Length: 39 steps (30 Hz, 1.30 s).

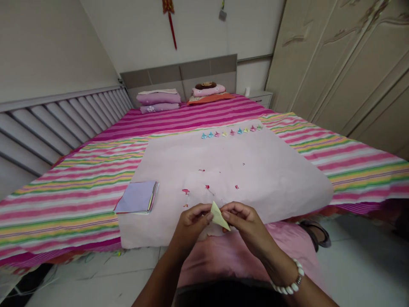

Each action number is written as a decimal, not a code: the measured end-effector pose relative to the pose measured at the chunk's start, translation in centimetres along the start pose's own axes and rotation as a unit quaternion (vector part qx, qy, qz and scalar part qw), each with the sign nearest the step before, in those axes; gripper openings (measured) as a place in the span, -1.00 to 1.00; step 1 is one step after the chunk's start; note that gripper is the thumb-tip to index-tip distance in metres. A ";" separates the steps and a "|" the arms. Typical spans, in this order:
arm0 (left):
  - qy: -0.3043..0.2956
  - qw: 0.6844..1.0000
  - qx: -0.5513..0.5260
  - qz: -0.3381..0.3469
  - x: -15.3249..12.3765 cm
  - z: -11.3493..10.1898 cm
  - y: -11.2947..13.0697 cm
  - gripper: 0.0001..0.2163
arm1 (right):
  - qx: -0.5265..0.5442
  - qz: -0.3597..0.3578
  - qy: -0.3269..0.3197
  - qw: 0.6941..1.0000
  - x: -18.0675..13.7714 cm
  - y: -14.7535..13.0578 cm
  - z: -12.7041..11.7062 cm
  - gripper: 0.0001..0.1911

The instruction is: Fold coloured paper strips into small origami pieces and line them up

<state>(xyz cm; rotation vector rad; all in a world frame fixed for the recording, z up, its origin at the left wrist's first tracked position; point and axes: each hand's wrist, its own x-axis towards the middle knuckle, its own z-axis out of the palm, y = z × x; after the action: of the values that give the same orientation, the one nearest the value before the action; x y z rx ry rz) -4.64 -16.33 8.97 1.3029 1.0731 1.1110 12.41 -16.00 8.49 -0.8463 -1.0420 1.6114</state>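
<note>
A small folded piece of pale yellow paper (218, 215), roughly triangular, is held up between both hands above the near edge of the white sheet. My left hand (195, 221) pinches its left side between thumb and fingers. On the other side, my right hand (244, 219) grips the right edge, thumb in front; a white beaded bracelet circles that wrist. The fingers hide part of the fold. To the left lies a stack of square coloured paper (136, 197) with a lilac sheet on top.
A row of small folded paper pieces (232, 132) in blue, pink, yellow and green lines the far side of the white sheet (275, 170). Printed red flowers (207, 187) dot its middle. Beyond are a striped bed (105, 157), folded bedding (159, 99) and a wardrobe (345, 64).
</note>
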 end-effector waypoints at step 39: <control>0.099 0.993 -0.067 -0.026 0.6 2.2 -1.1 -0.72 | -0.149 -0.186 0.066 0.969 1.3 1.8 0.0 -0.85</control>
<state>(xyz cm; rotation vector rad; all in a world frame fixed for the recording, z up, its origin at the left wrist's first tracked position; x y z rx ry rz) -2.37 -16.02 7.90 1.0702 1.1502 1.2698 11.44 -14.94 6.75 -0.8800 -1.2811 1.0864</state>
